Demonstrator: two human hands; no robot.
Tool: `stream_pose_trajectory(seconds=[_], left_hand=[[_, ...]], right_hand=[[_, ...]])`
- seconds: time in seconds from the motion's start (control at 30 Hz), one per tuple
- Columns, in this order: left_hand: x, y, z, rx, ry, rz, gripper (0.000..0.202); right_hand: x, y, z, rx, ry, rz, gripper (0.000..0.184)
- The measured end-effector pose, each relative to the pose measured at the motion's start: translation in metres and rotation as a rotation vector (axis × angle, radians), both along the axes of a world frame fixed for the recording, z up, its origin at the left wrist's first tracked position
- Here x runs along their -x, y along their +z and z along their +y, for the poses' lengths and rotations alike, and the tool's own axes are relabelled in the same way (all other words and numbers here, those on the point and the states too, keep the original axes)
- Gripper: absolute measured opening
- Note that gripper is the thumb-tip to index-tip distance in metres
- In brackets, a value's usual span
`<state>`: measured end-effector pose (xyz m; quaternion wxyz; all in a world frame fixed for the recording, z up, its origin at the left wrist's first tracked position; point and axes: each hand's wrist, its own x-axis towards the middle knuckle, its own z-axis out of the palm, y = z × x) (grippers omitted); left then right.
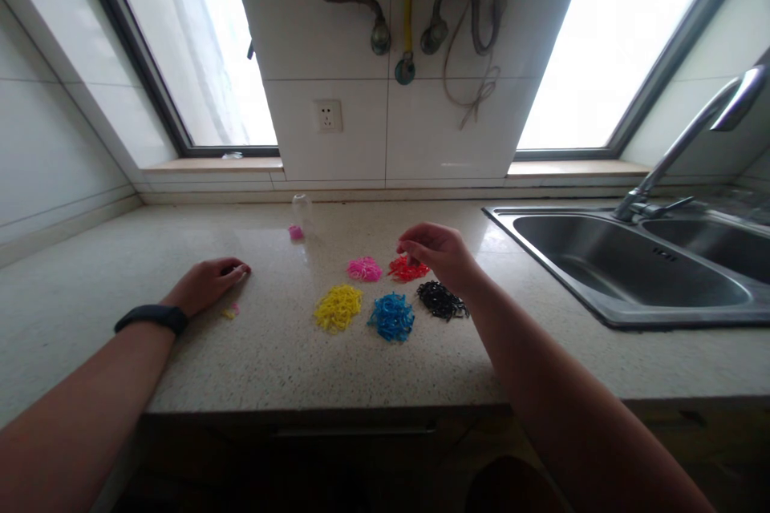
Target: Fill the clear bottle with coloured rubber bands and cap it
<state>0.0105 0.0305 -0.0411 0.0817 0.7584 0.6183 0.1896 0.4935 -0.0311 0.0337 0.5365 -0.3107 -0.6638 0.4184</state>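
Your forearms, nearest item: both reach in from the lower edge across a speckled countertop (pixel 270 353).

Left hand (pixel 208 282): palm down, fingers laid loosely flat on the stone, holding nothing. A black wristband (pixel 151 317) sits behind it, and a few loose yellow and pink bits (pixel 230 311) lie just beside it.

Right hand (pixel 442 252): raised over the red pile (pixel 407 269), fingertips (pixel 404 244) drawn together (whether a band sits between them you cannot tell).

Piles of small bands, five, near one another but apart: the pink pile (pixel 364 268) is left of the red. The yellow pile (pixel 338 308), blue pile (pixel 391 316) and black pile (pixel 441 300) form the nearer row, the black one partly behind your wrist.

Small clear jar (pixel 299 218): farther back, something pink at its foot.

Steel sink (pixel 662 315) with tap (pixel 691 132): to your right.
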Motion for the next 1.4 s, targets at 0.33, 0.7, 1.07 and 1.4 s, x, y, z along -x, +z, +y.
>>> stream_pose_trajectory(seconds=[0.33, 0.7, 1.07, 1.4], left_hand=[[-0.001, 0.0, 0.0, -0.009, 0.007, 0.012, 0.05], [-0.005, 0.003, -0.002, -0.018, 0.009, 0.033, 0.048], [-0.007, 0.004, -0.004, -0.024, 0.013, 0.027, 0.047], [-0.004, 0.001, -0.003, -0.03, 0.002, 0.017, 0.047]], right_hand=[[0.007, -0.006, 0.004, -0.024, -0.037, -0.094, 0.025], [0.015, -0.023, 0.015, -0.444, -0.036, -1.018, 0.043], [0.025, -0.028, 0.025, -0.466, -0.053, -1.189, 0.049], [-0.03, -0.022, 0.036, -0.413, -0.418, -1.155, 0.038]])
